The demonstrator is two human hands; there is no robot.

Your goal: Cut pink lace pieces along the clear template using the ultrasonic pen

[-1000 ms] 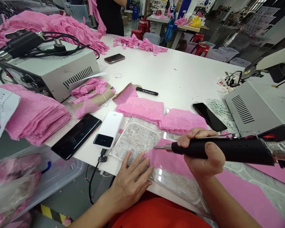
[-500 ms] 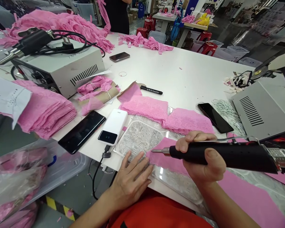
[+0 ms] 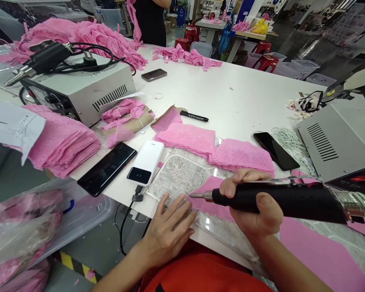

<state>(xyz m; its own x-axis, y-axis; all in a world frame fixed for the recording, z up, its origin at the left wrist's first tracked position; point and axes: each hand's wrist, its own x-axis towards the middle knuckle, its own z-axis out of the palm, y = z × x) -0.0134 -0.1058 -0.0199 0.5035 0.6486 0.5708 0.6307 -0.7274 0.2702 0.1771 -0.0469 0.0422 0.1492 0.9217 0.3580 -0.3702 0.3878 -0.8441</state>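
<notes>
Across the far side of the white table (image 3: 231, 99), in a busy workshop: a heap of pink garments (image 3: 88, 38) and, beside it, a person in black (image 3: 150, 24). Nearer, on the left, a grey box (image 3: 88, 93), then a dark phone (image 3: 108, 168) and a white power bank (image 3: 150, 156) lying side by side. On the right, a second grey box (image 3: 325, 138).

Holds a black tool (image 3: 286, 198) in the right hand (image 3: 252, 221), with fingers wrapped around the handle and thumb pressed along it. Points the metal tip (image 3: 202, 195) leftward at the left corner of a pink fabric piece (image 3: 208, 207), laid flat on a speckled board (image 3: 182, 174) at the near edge. Touching or just above: cannot tell from this angle. Lays the left hand (image 3: 170, 231) palm down just beside the tip, fingers straight and slightly spread, inner fingertips at the fabric's corner.

Looks like the step of bringing the tip to the fabric while steadying the corner. Calls, most likely, for a controlled right wrist, flat fabric and bare fingertips well clear of the metal.
</notes>
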